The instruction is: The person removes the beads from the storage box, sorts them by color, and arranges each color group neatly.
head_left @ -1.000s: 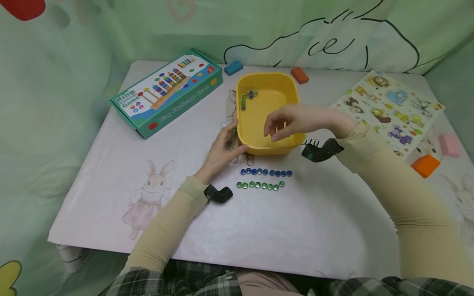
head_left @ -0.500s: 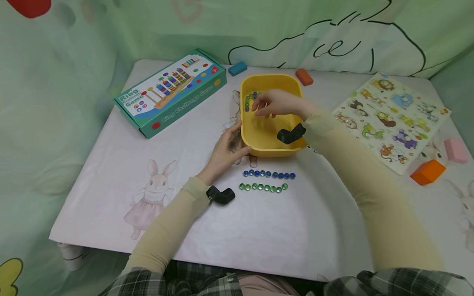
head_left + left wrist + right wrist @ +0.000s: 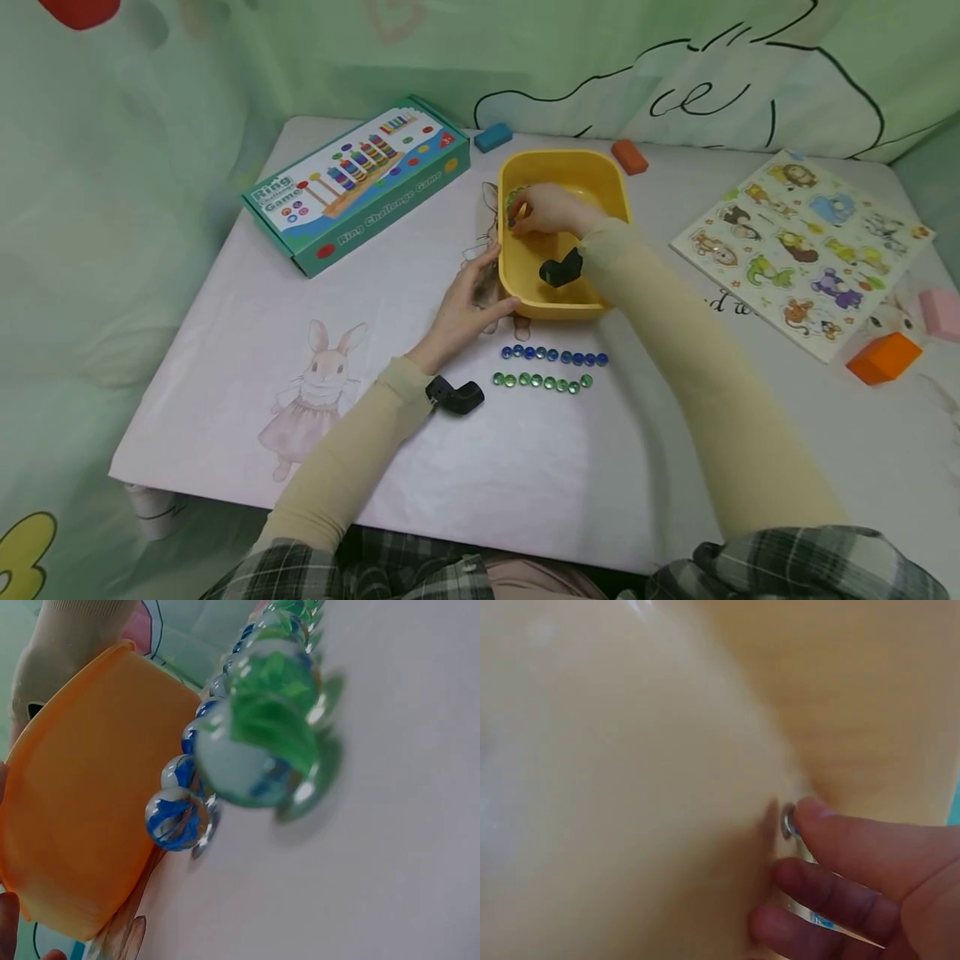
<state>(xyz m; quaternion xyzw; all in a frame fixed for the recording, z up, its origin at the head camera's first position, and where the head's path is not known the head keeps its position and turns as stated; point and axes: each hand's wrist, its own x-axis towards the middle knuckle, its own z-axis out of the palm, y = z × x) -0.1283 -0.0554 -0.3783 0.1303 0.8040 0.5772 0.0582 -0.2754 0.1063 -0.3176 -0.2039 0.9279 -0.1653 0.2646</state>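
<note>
Two rows of marbles, blue (image 3: 555,356) and green (image 3: 542,382), lay just before the yellow tub (image 3: 592,171). Inside it, our right hand (image 3: 546,208) curled its fingers (image 3: 832,825) on a marble (image 3: 788,822), seemingly pinched. Our left hand (image 3: 465,310) rested loose-fingered against the tub's near corner.

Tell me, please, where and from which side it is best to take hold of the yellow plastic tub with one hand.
Probably the near left corner of the yellow plastic tub, where the left hand already rests against the wall. The rim curls outward there, so fingers could hook under it from the left side with the thumb over the top. The right hand fills the inside and the glass marbles lie in front, so coming from the left looks freest.
</note>
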